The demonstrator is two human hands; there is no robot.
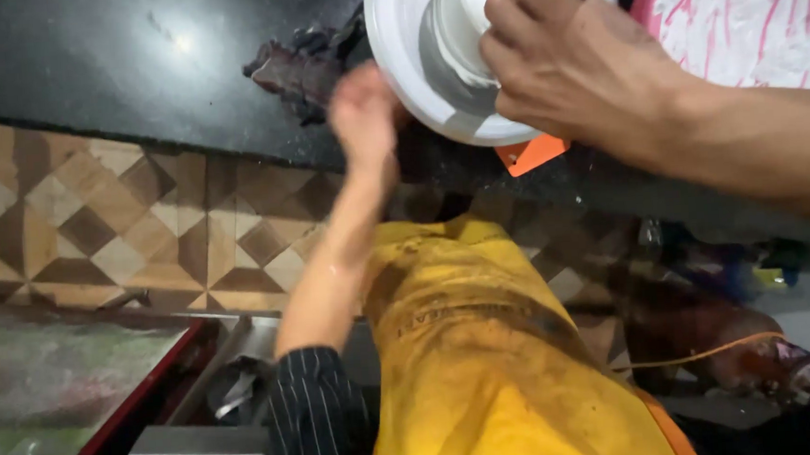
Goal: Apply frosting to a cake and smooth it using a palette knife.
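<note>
**A:** Where is the white bowl (432,62), and which way does it face?

**B:** It is at the top centre, over the black table (115,77), tipped on its side so its round opening faces the viewer. The right hand (568,63) clenches its rim, also gripping a dark handle. The left hand (364,118) touches the bowl's left edge, blurred; I cannot tell its grip.

**A:** Any packages or labels?

**B:** An orange tag (532,154) peeks out just below the bowl. A pink-and-white patterned sheet (748,19) fills the top right corner.

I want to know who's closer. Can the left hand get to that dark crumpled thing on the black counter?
Probably yes: the left hand is beside the dark crumpled thing, with nothing between them.
</note>
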